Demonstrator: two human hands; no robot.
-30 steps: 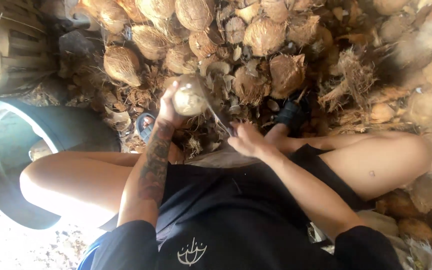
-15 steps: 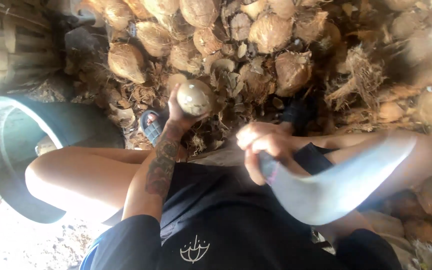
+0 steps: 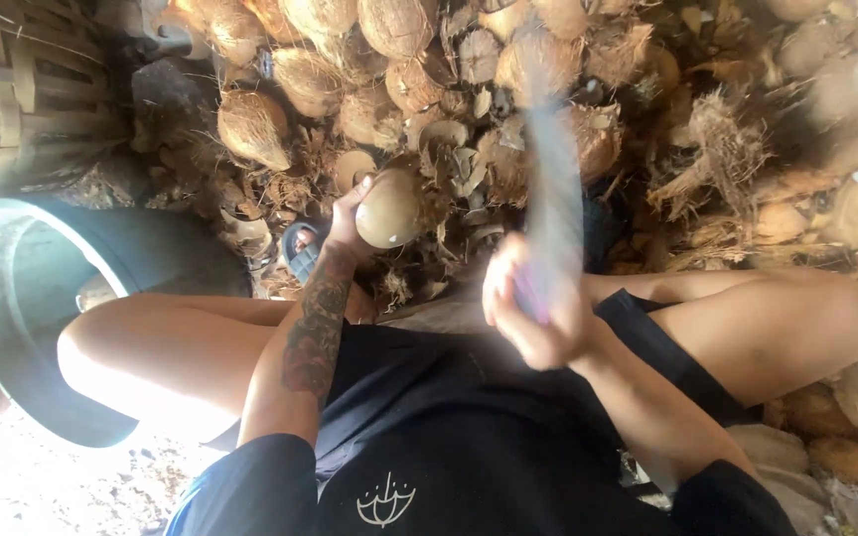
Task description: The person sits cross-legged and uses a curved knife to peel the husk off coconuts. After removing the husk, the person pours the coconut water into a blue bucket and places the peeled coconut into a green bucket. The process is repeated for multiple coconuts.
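The left hand (image 3: 348, 220) holds a coconut (image 3: 389, 208) out in front of the knees, before the husk pile (image 3: 469, 69). To its right, nearer the body, the right hand (image 3: 533, 313) grips a blade (image 3: 553, 169) that points up toward the pile. A tub (image 3: 12, 298) sits left of the left leg, with a basket (image 3: 22, 89) behind it.

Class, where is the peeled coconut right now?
In the head view, the peeled coconut sits left of centre, held up in the left hand, before the husk pile and left of the blurred blade.
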